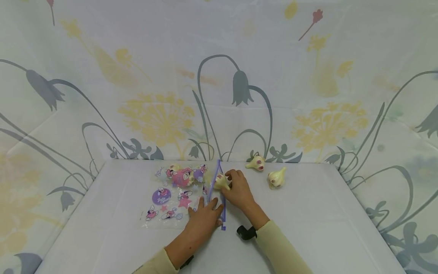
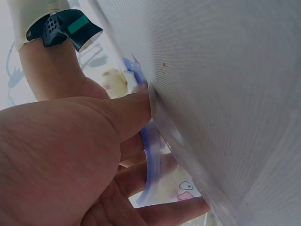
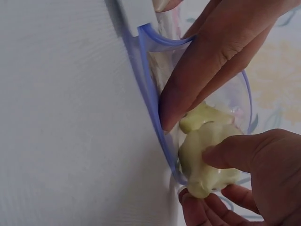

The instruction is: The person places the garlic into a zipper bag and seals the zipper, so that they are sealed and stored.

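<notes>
A clear zip bag (image 1: 147, 215) printed with pink and purple cartoon figures lies flat, its purple-edged mouth (image 3: 149, 89) facing right and parted. My left hand (image 1: 204, 219) has its fingers stretched into that mouth, pressing the lower lip down while the upper lip arches over them. At the opening, my right hand (image 1: 239, 192) grips a pale yellow garlic-shaped toy (image 3: 211, 150) between thumb and fingers. Another pale yellow piece (image 3: 202, 115) shows just behind it in the right wrist view. Farther inside the bag, a pale bulb (image 1: 174, 167) shows behind the print.
Two more garlic-shaped toys with reddish marks lie right of the hands, one near the back edge (image 1: 256, 163) and one closer (image 1: 276, 178). A white cloth covers the table (image 1: 308, 228). Flower-printed curtains (image 1: 219, 114) stand behind and at both sides.
</notes>
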The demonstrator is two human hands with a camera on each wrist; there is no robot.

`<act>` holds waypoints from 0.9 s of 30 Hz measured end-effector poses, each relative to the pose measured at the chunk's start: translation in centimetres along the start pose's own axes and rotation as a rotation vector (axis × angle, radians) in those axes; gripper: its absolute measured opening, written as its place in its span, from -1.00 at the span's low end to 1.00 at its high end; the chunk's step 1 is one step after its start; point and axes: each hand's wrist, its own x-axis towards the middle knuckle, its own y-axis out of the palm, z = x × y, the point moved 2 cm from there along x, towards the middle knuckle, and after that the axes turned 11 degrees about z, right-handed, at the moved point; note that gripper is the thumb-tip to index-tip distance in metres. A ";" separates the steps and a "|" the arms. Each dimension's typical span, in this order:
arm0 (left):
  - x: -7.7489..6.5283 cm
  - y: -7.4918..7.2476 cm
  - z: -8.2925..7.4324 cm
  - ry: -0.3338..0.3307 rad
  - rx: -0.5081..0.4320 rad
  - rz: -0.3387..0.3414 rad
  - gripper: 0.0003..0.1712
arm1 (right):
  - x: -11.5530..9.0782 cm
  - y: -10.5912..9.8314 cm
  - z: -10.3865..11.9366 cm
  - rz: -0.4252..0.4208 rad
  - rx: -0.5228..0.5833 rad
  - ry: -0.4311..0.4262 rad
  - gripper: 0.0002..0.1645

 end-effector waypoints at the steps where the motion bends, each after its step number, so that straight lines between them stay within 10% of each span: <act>1: 0.0 0.0 0.0 -0.001 -0.001 0.000 -0.42 | 0.0 0.1 0.0 -0.001 -0.007 -0.007 -0.47; 27: 0.1 0.2 0.1 -0.002 -0.003 0.027 -0.43 | 2.0 1.8 -0.1 -0.059 0.075 0.002 -0.62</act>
